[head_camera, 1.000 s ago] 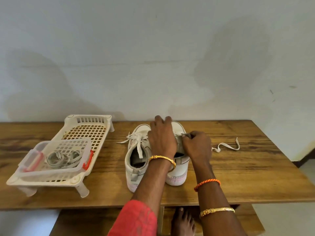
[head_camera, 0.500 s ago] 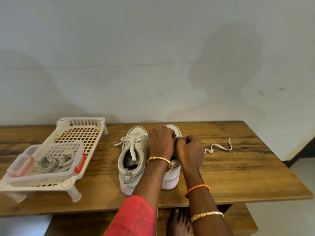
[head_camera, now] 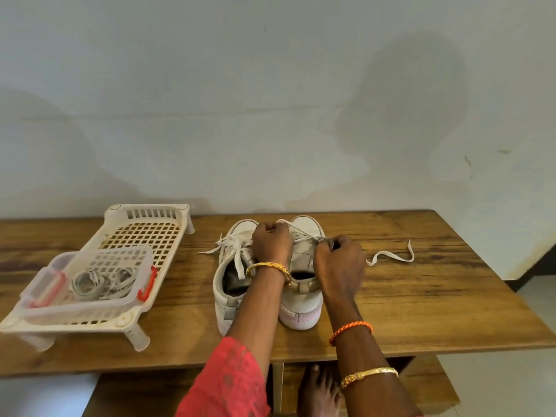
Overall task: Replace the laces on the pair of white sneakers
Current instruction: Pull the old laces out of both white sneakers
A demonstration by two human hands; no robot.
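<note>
Hands (head_camera: 272, 240) (head_camera: 340, 255) pinching a flat white lace (head_camera: 304, 231) hide the right white sneaker's (head_camera: 302, 308) eyelets; coiled laces (head_camera: 100, 279) fill a clear plastic box (head_camera: 90, 296).

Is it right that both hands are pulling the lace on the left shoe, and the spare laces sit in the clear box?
Not quite. In the head view both hands, left hand and right hand, work the lace on the right shoe, not the left shoe. The spare laces do sit in the clear box.
</note>
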